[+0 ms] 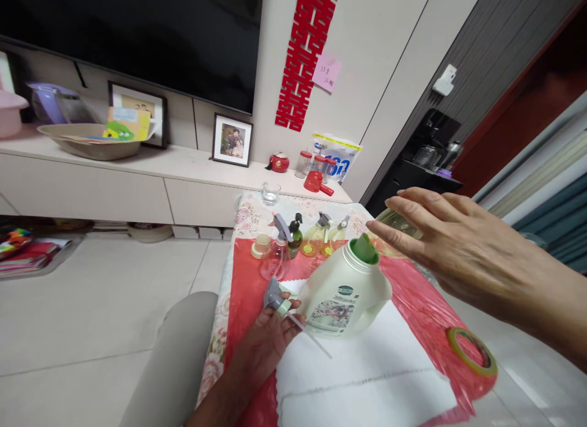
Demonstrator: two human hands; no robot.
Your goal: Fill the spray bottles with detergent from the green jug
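Note:
In my left hand is a grey and green trigger spray head, gripped by its collar, its thin clear tube slanting down to the right. Just behind it stands a pale green detergent jug, upright and uncapped, with a green spout in its mouth. My right hand hovers in the air to the right of the jug's mouth, fingers stretched out and holding nothing. A pink clear spray bottle with its own grey head stands to the left of the jug.
Behind the jug are a dark green pump bottle, two yellowish spray bottles and a pale round lid. A white cloth lies under the jug on red plastic sheeting. A tape roll lies at the right edge.

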